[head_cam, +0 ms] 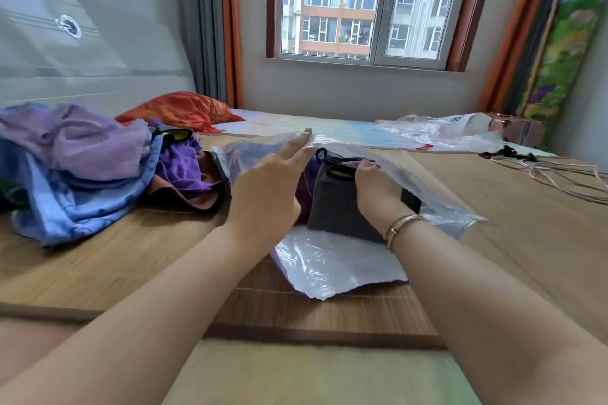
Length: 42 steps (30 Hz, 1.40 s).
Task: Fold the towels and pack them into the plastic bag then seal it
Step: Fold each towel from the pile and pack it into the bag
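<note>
Packing: my right hand (373, 187) curls round the folded grey towel (342, 204) inside the plastic bag (329, 260).
Left hand (266, 187): fingers straight, lifting the bag's upper film.

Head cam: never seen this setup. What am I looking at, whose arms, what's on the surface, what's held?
There is no machine here: a person wears one wide-angle camera on the head, looking forward and down at their own bare arms. They work on a bamboo mat on a bed.

The left hand has straight fingers and lifts the upper flap of a clear plastic bag. The right hand, with a bracelet on its wrist, grips a folded dark towel and is inside the bag's mouth with it.

To the left lies a pile of unfolded towels, purple and blue. Further back are an orange pillow, another bag and cords.
</note>
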{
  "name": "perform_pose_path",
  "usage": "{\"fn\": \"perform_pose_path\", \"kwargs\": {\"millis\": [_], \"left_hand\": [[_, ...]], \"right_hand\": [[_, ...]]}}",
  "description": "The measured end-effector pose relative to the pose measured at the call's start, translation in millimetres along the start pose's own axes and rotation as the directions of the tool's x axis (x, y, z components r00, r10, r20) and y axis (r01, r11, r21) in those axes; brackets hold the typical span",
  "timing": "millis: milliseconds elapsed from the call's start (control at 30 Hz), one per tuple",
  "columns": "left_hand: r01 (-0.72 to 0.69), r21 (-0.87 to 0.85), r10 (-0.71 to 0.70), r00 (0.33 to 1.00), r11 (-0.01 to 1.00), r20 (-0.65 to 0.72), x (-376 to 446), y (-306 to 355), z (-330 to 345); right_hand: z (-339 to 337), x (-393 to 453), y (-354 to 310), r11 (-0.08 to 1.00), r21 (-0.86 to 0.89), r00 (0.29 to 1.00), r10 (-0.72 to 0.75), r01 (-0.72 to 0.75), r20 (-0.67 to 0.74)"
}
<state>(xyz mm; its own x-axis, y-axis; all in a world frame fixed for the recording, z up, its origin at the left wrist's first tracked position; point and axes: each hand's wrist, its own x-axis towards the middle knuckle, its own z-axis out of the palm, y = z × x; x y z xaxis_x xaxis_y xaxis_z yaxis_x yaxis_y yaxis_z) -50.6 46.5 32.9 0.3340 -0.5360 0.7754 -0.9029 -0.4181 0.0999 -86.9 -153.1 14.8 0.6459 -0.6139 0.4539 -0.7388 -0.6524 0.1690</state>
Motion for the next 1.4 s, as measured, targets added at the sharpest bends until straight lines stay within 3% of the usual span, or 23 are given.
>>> {"fn": "perform_pose_path", "kwargs": {"millis": [100, 200, 333, 500, 700, 900, 1000, 1100, 1233, 1300, 1400], "left_hand": [[-0.018, -0.004, 0.018, 0.999, 1.000, -0.046, -3, -4, 10], [-0.017, 0.002, 0.017, 0.999, 1.000, -0.036, -7, -9, 20], [-0.033, -0.035, 0.031, 0.997, 0.999, -0.067, -10, -10, 27], [-0.056, -0.107, 0.045, 0.994, 0.993, -0.098, -7, -2, 29], [-0.148, -0.059, 0.150, 0.988, 0.987, 0.028, -10, -6, 36], [-0.098, -0.051, 0.104, 0.988, 0.994, 0.117, -11, -15, 32], [-0.027, -0.103, 0.041, 0.990, 0.994, 0.137, -23, -10, 25], [0.064, -0.262, -0.037, 0.993, 0.963, 0.108, -48, -10, 19], [0.187, -0.447, -0.204, 0.979, 0.875, 0.011, -89, -19, 4], [0.245, -0.524, -0.320, 0.946, 0.816, -0.056, -110, -30, -7], [0.400, -0.628, -0.561, 0.824, 0.667, -0.071, -144, -61, -25]], "right_hand": [[26, 18, -4, 0.942, 0.320, 0.987, 0.052, -0.098, 0.149], [53, 6, -14, 0.834, 0.548, 0.959, -0.101, -0.064, 0.265], [73, -15, -17, 0.913, 0.408, 0.991, -0.061, 0.007, 0.119], [92, -4, -18, 0.908, 0.396, 0.902, -0.280, 0.137, 0.329], [107, 39, -35, 0.915, 0.389, 0.901, -0.252, 0.104, 0.352], [96, 35, -31, 0.926, 0.347, 0.898, -0.272, 0.147, 0.346], [75, 0, -25, 0.907, 0.376, 0.902, -0.312, 0.190, 0.297], [45, -50, -19, 0.871, 0.422, 0.918, -0.353, 0.252, 0.181], [8, -113, -22, 0.784, 0.448, 0.902, -0.390, 0.430, -0.184], [-10, -137, -33, 0.704, 0.486, 0.854, -0.391, 0.518, -0.343], [-37, -161, -66, 0.563, 0.541, 0.781, -0.447, 0.625, -0.437]]}}
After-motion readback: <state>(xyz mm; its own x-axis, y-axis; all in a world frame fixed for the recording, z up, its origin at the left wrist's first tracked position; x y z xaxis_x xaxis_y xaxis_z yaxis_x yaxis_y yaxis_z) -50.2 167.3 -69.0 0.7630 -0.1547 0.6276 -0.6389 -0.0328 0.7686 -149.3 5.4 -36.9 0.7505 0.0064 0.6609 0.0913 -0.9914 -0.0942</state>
